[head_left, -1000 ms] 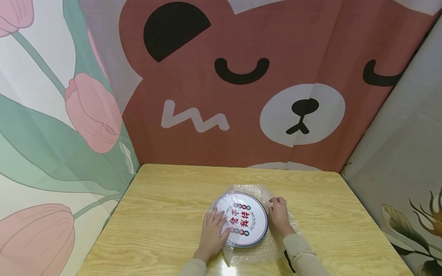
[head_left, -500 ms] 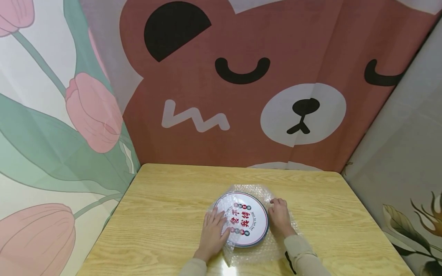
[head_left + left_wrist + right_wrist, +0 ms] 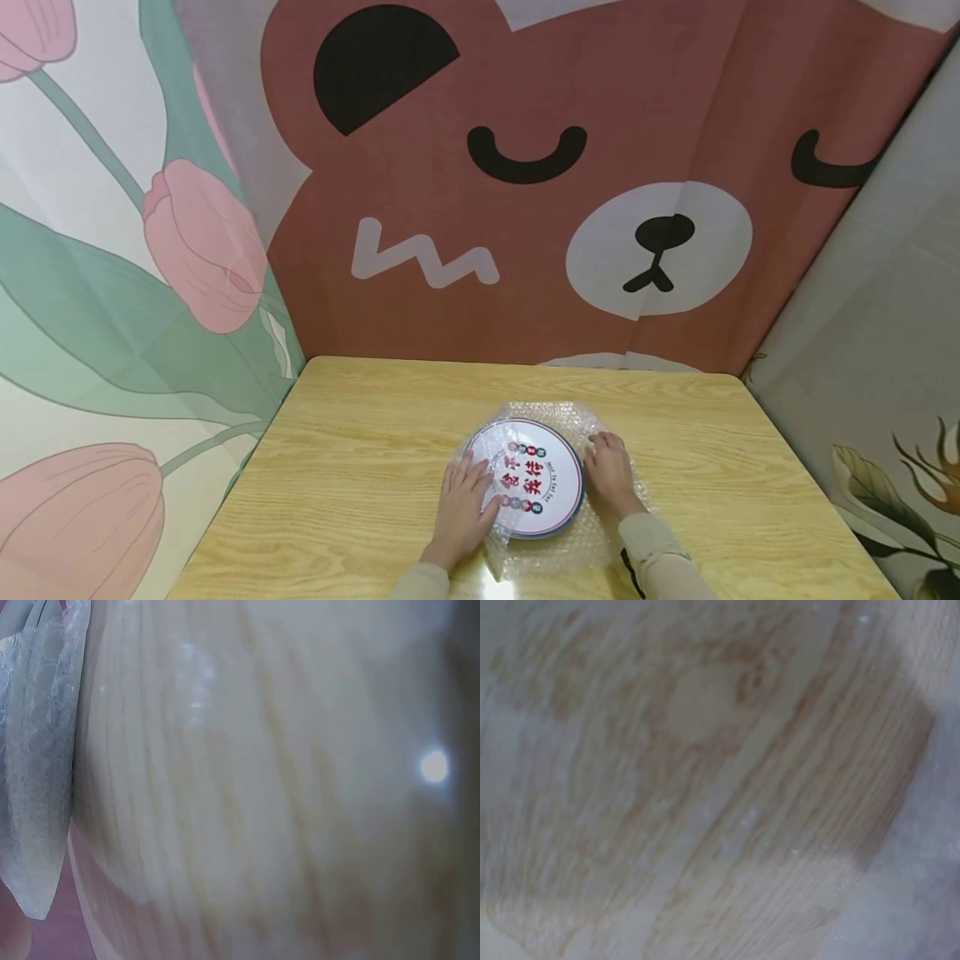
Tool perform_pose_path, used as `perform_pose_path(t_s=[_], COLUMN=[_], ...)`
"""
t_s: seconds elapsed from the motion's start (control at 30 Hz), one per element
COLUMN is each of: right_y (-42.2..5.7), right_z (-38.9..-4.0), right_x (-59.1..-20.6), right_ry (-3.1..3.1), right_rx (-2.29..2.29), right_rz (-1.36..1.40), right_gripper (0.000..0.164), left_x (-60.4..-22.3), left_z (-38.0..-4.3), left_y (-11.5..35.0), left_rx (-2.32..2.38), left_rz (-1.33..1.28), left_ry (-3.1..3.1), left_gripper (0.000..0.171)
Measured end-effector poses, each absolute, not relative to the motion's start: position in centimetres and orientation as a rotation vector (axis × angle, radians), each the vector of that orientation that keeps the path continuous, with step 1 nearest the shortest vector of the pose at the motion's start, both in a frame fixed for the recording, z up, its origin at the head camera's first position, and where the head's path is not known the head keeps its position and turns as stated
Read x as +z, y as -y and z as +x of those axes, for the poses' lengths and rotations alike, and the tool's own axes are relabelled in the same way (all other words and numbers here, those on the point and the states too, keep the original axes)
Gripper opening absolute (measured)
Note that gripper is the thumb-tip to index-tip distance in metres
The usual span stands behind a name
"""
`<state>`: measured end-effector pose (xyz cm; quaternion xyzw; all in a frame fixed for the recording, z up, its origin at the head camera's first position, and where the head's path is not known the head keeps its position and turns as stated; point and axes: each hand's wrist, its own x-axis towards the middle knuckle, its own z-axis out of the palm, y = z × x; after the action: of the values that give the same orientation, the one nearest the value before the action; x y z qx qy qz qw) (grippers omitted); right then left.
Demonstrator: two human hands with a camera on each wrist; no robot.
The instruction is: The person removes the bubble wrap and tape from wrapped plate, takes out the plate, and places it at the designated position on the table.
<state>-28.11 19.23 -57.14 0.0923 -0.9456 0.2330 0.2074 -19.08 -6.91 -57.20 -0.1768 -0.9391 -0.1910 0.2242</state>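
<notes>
A round white plate [image 3: 551,492] with red characters and a blue edge lies on a sheet of bubble wrap [image 3: 551,558] on the table. One flap of the wrap covers the plate's left part. My left hand [image 3: 465,504] rests on that flap with fingers spread and extended. At the plate's right edge, my right hand [image 3: 612,475] has bent fingers and pinches the wrap; its fingertips are partly hidden. In the left wrist view, the wrapped edge of the bubble wrap [image 3: 37,750] shows at the left. The right wrist view has blurred, whitish bubble wrap [image 3: 915,877] at its right.
The wooden table [image 3: 337,467] has light grain and a rounded back edge. Behind it hangs a brown bear-print curtain [image 3: 450,317]. A tulip-print curtain [image 3: 112,333] stands along the left, and a grey floral curtain [image 3: 870,333] along the right.
Almost nothing differs. The right hand has shifted very slightly to the right, while the left hand and plate hold their places.
</notes>
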Motion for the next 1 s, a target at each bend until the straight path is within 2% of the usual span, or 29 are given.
perform_pose_path(t_s=[0.43,0.73,1.0], right_y=[-19.7,-20.1,-20.3], right_z=[-28.1,-27.7,-27.7], right_x=[-57.5,-57.2,-57.6], right_ry=[2.701,2.807,2.812], right_rx=[0.603,0.653,0.723], right_rz=[0.225,0.182,0.169], right_gripper=[0.031,0.045,0.048], left_x=[-57.3,-57.2,-57.1], left_z=[-19.1,-19.1,-19.1], left_y=[6.9,6.9,6.9], left_rx=[-0.517,-0.517,-0.521], left_rz=[-0.487,-0.486,-0.489], left_ry=[2.597,2.607,2.614], left_gripper=[0.04,0.039,0.039])
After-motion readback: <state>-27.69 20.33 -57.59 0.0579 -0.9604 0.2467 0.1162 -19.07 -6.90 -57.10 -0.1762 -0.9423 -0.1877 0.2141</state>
